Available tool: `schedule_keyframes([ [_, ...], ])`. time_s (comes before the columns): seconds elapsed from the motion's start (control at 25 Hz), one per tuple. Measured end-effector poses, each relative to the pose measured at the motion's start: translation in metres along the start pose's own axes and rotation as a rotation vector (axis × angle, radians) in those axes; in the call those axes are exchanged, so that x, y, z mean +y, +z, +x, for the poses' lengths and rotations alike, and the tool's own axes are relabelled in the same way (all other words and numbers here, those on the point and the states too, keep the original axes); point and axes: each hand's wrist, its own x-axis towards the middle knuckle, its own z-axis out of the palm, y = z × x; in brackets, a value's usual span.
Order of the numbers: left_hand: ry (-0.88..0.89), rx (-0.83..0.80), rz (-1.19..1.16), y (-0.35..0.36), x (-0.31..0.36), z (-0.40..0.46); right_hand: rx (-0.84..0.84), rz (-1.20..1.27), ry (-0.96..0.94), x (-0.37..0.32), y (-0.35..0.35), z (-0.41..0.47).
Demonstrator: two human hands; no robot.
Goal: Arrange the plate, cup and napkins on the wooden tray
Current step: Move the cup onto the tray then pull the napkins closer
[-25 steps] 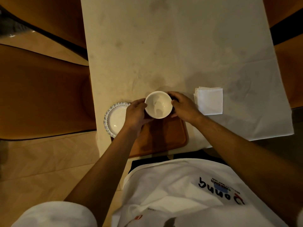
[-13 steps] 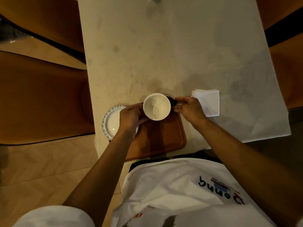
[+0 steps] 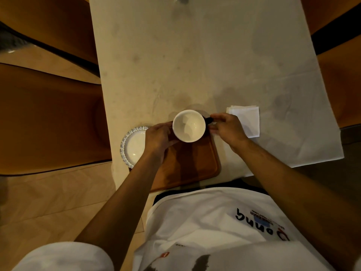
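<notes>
While both hands grasp the white cup (image 3: 189, 126) at the wooden tray's (image 3: 197, 165) far edge, left hand (image 3: 159, 136) on its side, right hand (image 3: 226, 125) at its dark handle, the plate (image 3: 133, 146) left and napkins (image 3: 247, 119) right lie off-tray, unplaced.

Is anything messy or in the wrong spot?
The tablecloth has dark smudgy stains. The plate hangs partly past the table's left edge, and it and the napkins are off the wooden tray. Nothing looks spilled or broken.
</notes>
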Motion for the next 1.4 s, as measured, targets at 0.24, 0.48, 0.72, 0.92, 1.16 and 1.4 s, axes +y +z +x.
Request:
schedule_keyframes([
  [0.24,0.046,0.025,-0.003,0.0,0.0,-0.002,0.009,0.01,0.006,0.0,0.002,-0.001],
  [0.48,0.022,0.045,-0.019,0.001,0.0,-0.003,0.003,0.043,0.015,0.0,0.002,-0.001],
  [0.72,0.135,0.197,0.281,0.01,0.01,-0.005,0.137,-0.024,-0.011,0.003,-0.01,-0.003],
  [0.92,0.631,0.191,0.887,0.07,0.044,0.004,0.486,-0.134,0.024,0.018,-0.06,-0.006],
  [1.16,0.473,-0.296,1.176,0.19,0.047,0.019,0.474,-0.223,0.158,0.038,-0.11,0.007],
  [1.4,-0.185,-0.19,0.79,0.218,0.013,0.025,0.354,-0.175,0.183,0.04,-0.121,0.022],
])
